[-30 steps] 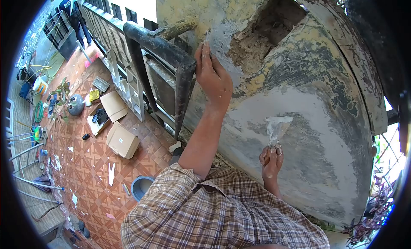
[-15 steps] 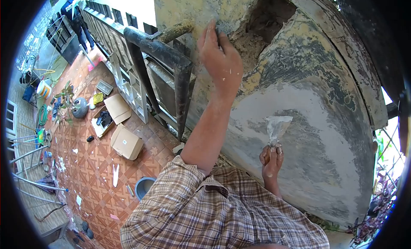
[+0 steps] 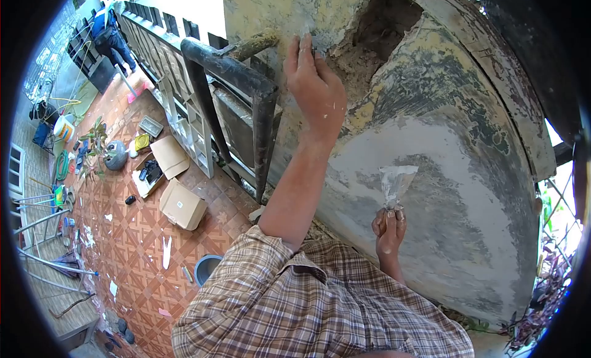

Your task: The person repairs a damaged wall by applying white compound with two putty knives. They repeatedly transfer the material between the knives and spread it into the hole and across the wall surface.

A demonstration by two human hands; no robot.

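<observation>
My left hand (image 3: pixel 314 90) is raised against the curved, patchy plaster wall (image 3: pixel 455 192), just left of a broken hole (image 3: pixel 385 28) that exposes rubble. Its fingers press a small scraper blade (image 3: pixel 316 49) to the surface; most of the blade is hidden by the fingers. Lower down, my right hand (image 3: pixel 388 230) grips the handle of a wide putty knife (image 3: pixel 396 181). Its blade points up and is smeared with grey filler, close to the wall. A plaid shirt fills the bottom of the view.
A black metal gate frame (image 3: pixel 246 81) stands beside my left arm. Far below lies a tiled floor (image 3: pixel 123 247) with cardboard boxes (image 3: pixel 181 205), a grey bucket (image 3: pixel 206 269), tools and plants. Another person (image 3: pixel 111 35) stands at the top left.
My left hand has slid up the wall from beside the gate frame to the edge of the hole. My right hand and the putty knife have stayed in place.
</observation>
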